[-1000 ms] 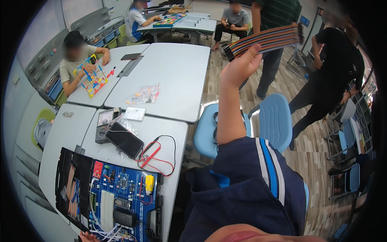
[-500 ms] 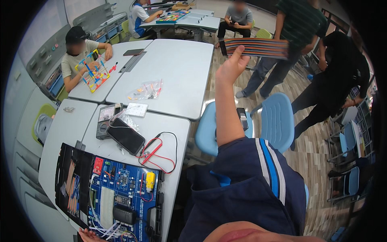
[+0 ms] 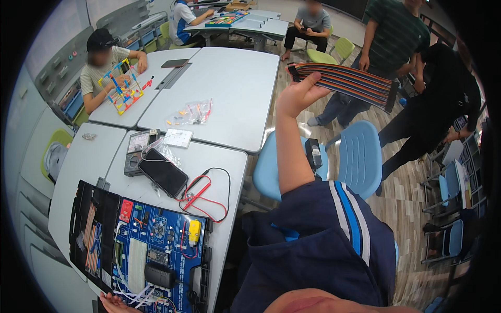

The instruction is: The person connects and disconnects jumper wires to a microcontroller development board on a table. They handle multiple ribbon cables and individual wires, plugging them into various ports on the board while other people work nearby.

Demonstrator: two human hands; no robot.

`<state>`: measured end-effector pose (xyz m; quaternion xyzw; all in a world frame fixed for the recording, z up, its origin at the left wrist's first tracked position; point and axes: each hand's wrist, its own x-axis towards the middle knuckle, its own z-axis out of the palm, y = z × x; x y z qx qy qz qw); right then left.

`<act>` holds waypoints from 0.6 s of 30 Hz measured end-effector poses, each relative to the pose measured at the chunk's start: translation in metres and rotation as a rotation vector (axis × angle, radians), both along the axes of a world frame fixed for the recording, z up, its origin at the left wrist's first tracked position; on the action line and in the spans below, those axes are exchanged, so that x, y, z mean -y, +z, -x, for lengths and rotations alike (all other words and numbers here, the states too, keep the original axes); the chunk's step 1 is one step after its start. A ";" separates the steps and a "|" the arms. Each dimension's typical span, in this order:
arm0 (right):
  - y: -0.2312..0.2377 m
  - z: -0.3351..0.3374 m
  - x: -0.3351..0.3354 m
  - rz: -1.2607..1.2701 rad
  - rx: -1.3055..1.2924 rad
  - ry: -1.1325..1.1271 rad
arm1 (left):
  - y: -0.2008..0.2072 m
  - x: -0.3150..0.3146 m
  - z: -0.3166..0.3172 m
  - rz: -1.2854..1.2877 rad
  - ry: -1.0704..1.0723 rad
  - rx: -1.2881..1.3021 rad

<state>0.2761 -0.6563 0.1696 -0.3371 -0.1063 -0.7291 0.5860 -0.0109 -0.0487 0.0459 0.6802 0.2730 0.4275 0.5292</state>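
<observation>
My right hand point(image 3: 302, 95) is raised at arm's length over the chair, closed in a pinch around a ribbon of multicoloured jumper wires point(image 3: 347, 83). The ribbon stretches out flat to the right, its dark connector end tilted down. At the lower left, my left hand point(image 3: 116, 303) shows only in part, fingers stretched out at the near edge of an open black case. Beside those fingers run white wires point(image 3: 143, 297). The case holds a blue electronics board point(image 3: 175, 237) with a white breadboard point(image 3: 138, 266), a yellow motor point(image 3: 194, 232) and a black box-shaped part point(image 3: 159, 275).
Beyond the case lie a phone point(image 3: 163, 173), an analog multimeter point(image 3: 136, 154), red and black test leads point(image 3: 201, 193) and a bag of small parts point(image 3: 193, 112). A blue chair point(image 3: 360, 156) stands right of the table. Several people sit or stand around, one by a colourful frame model point(image 3: 122, 88).
The ribbon of jumper wires has swung so its right end hangs lower, and it looks less blurred. My right hand has dropped slightly. My left hand stays near the case.
</observation>
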 end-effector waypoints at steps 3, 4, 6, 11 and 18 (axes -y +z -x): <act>-0.014 -0.004 0.018 0.043 -0.101 -0.131 | 0.006 0.004 -0.002 0.047 -0.015 -0.012; -0.014 -0.004 0.017 0.036 -0.077 -0.128 | 0.000 0.000 -0.001 -0.093 -0.021 -0.033; -0.012 -0.006 0.008 0.021 -0.027 -0.116 | -0.017 -0.017 0.006 -0.375 -0.025 -0.075; -0.010 -0.003 0.004 0.043 -0.037 -0.197 | -0.020 -0.020 0.006 -0.388 -0.024 -0.060; -0.011 -0.001 0.008 0.073 -0.036 -0.219 | 0.001 0.005 -0.005 -0.003 0.017 0.027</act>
